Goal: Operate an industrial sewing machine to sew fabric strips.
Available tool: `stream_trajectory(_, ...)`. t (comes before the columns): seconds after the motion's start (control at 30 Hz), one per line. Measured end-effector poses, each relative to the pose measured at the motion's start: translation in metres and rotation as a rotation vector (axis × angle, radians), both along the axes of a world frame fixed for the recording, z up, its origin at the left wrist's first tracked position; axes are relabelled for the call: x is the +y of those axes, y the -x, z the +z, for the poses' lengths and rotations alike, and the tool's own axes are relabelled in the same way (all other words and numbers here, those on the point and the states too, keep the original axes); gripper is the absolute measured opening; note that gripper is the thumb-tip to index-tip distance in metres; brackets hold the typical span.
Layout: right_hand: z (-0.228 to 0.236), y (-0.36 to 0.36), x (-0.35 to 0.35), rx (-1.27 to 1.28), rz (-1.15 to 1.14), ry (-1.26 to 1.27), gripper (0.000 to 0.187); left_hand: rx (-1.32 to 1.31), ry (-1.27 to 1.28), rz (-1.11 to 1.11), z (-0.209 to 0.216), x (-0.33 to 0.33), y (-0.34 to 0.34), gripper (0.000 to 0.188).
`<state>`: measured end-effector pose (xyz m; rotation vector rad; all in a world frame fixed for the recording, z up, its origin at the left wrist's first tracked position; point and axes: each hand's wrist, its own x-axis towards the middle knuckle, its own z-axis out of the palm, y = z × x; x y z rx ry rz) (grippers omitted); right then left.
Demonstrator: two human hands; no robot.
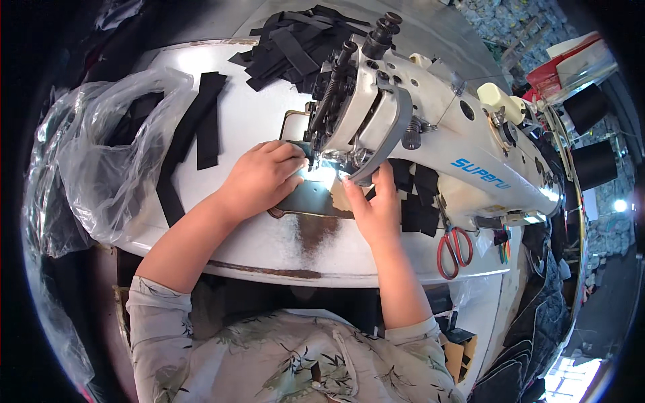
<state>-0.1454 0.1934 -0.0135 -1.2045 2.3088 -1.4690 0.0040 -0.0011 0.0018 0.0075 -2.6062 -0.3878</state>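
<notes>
A white industrial sewing machine [430,127] stands on the table, its lamp brightly lighting the metal plate under the needle. My left hand [265,176] lies just left of the needle area, its fingers bent and close together. What they press or hold is hidden in the glare. To the right of the needle area is my right hand [375,205], with thumb and forefinger apart. Its fingertips are beside the machine's grey curved guard [396,127], and nothing shows between them. Right of this hand lie small black fabric pieces [420,218].
Black fabric strips are heaped [295,50] at the back; longer strips [207,127] lie at left beside a clear plastic bag [127,161]. Red-handled scissors [455,252] rest at the table's right front. The table's curved front edge [269,270] is worn.
</notes>
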Motion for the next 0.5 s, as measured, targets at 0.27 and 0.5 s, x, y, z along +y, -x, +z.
stream_trajectory(0.27,0.002,0.003,0.002,-0.026,0.001,-0.057,0.060,-0.084,-0.097,0.003,-0.003,-0.002,0.001,0.022)
stream_trajectory(0.5,0.003,-0.002,-0.008,-0.064,0.001,0.044,0.059,0.050,0.117,0.282,-0.021,-0.011,0.012,0.031)
